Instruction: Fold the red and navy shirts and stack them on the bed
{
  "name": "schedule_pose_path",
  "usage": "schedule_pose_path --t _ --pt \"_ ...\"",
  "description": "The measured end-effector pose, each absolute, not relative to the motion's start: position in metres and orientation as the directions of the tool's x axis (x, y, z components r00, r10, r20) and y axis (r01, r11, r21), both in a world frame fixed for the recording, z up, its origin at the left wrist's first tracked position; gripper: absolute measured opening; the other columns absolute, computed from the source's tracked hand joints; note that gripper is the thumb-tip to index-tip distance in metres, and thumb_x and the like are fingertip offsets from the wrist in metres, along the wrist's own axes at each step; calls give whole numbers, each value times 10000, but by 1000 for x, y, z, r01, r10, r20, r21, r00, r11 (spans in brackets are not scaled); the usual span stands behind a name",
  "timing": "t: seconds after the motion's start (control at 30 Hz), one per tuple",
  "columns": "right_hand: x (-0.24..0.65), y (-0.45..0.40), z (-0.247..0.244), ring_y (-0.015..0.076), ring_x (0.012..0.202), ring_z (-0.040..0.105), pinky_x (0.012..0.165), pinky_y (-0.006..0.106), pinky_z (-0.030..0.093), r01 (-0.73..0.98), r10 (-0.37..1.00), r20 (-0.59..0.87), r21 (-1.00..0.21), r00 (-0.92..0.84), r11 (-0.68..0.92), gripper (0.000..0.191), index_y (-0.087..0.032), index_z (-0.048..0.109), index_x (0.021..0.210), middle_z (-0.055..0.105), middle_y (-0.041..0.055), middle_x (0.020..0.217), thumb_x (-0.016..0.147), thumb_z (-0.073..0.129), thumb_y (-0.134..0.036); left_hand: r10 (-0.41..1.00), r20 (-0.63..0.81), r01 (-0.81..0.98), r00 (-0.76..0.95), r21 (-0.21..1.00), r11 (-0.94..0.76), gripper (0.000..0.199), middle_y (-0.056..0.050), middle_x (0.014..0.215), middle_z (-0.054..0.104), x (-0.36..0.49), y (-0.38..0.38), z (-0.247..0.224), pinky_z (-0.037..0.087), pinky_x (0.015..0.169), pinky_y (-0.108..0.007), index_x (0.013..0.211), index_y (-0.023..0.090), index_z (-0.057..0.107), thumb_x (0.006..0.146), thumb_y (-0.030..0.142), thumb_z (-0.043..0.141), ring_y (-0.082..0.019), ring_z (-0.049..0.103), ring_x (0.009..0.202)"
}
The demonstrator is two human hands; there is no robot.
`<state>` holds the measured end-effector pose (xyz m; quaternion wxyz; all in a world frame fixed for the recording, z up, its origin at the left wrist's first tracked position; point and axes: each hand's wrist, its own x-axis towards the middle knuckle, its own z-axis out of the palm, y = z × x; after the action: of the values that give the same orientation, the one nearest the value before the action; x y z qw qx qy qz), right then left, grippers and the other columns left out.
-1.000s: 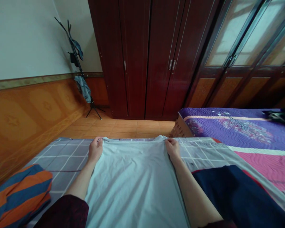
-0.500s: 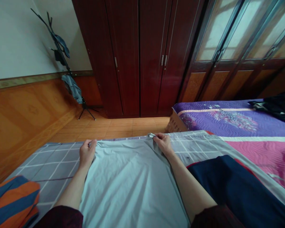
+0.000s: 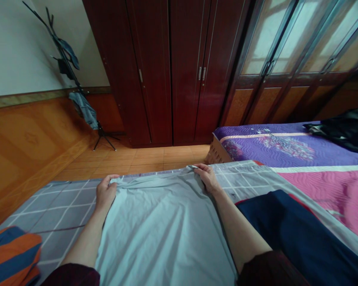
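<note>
The work area is a bed covered by a grey checked sheet (image 3: 68,206), set in a room with an orange-brown wall panel (image 3: 32,147) on the left and a dark red wardrobe (image 3: 143,71) straight ahead. A coat stand (image 3: 68,75) with hanging clothes stands in the corner beside the wardrobe. To the right lies a purple quilt (image 3: 274,145), with a black bundle (image 3: 340,129) at its far side.

A pale blue garment (image 3: 158,226) lies flat on the grey checked sheet, running from the person's lap area to the far edge of the bed. The left hand (image 3: 106,192) holds the garment's far edge, its fingers (image 3: 109,179) clenched over a small gathered fold. The right hand (image 3: 207,178) pinches the same edge, its fingers (image 3: 200,169) closed on the cloth. A navy cloth (image 3: 289,230) lies right of the right forearm, and an orange-and-blue striped cloth (image 3: 12,254) lies at the lower left.
</note>
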<state>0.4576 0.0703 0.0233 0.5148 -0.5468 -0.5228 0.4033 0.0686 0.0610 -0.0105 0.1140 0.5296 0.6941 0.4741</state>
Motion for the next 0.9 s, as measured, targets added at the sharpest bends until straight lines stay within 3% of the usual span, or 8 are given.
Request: schedule_pose_path --t 0.2,0.33,0.43,0.57,0.67,0.8,0.9 --pt "463 71 29 152 581 577 536 232 419 419 982 104 -908 160 28 225 -159 697 754 654 22 636 639 525 -246 874 289 661 -391 748 48 396 50 416 425 72 57 -7 289 431 -234 876 181 689 599 257 418 -149 378 397" --pt "468 71 32 220 786 602 695 316 436 616 929 183 -786 323 -59 396 -129 655 1063 677 93 869 709 491 -200 878 270 661 -394 747 67 405 48 423 439 73 57 -6 285 423 -231 896 177 681 602 260 416 -147 378 393" --pt "464 69 33 224 904 586 800 334 408 720 910 253 -691 328 -67 375 -155 638 1108 651 106 1039 782 464 -213 880 262 664 -397 744 78 400 43 435 458 74 57 -5 289 421 -233 889 177 681 598 263 421 -147 382 394" --pt "448 66 32 194 848 614 755 279 415 803 953 230 -596 196 -21 261 -216 702 954 687 50 916 835 489 -309 876 262 664 -404 743 84 400 47 422 434 74 57 -4 291 425 -235 886 177 681 597 264 418 -149 379 397" --pt "439 64 30 224 794 634 702 295 420 847 974 166 -531 152 -41 287 -214 699 1006 696 60 795 811 544 -356 875 262 660 -407 746 84 401 48 418 424 74 57 -4 290 426 -235 885 175 683 593 264 422 -148 377 399" --pt "437 62 31 255 853 643 711 309 424 881 986 113 -469 122 -55 393 -211 657 1125 708 94 876 767 609 -365 872 256 648 -416 756 87 396 53 412 400 76 57 -4 287 419 -234 875 177 686 591 268 426 -145 370 393" --pt "439 62 34 255 872 648 707 309 430 886 987 82 -455 139 -87 384 -217 683 1054 708 111 892 847 505 -486 872 252 640 -420 763 88 394 57 409 391 77 56 -3 283 412 -232 874 176 684 590 268 426 -141 362 384"
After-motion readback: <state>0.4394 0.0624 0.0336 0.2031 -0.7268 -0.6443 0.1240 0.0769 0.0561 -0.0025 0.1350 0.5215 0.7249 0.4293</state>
